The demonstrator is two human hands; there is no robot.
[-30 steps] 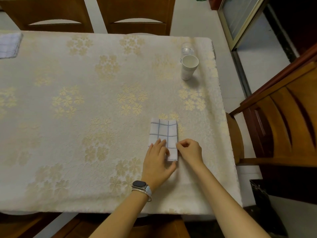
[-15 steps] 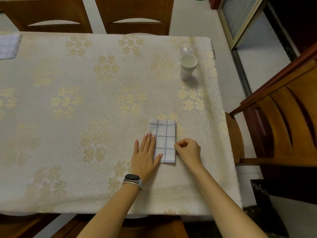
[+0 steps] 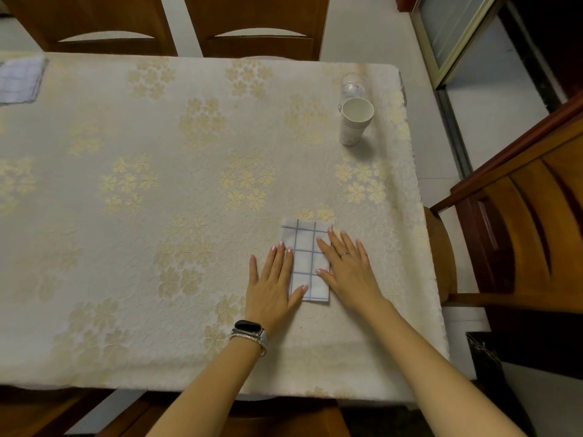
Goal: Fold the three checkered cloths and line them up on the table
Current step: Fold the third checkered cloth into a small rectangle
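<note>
1. Since the earlier frames the right hand [image 3: 348, 266] has been opened from a pinch at the cloth's near-right corner and laid flat along the right edge; the left hand [image 3: 273, 283] has been slid from on top of the cloth to its left edge.
2. Both hands are spread flat, fingers apart, nothing gripped; the folded checkered cloth [image 3: 307, 258] is pressed at its two long sides, with thumbs and fingertips resting on it.
3. The cloth is seen as a narrow upright rectangle on the table [image 3: 157, 216], near the right front corner and well short of the edge.
4. A second checkered cloth [image 3: 20, 78] is seen at the far left, apparently folded already, well apart from this one. A third is not in view.
5. Step judged: the first fold being smoothed and squared; most of the task is still left.
6. Risks:
   - layers could be sheared out of line if the palms are pushed unevenly;
   - the fold could spring open when pressure is lifted;
   - the loose tablecloth could be dragged and bunched;
   - the stacked paper cups [image 3: 355, 121] and the clear glass [image 3: 351, 86] behind them could be tipped by a far reach.
</note>
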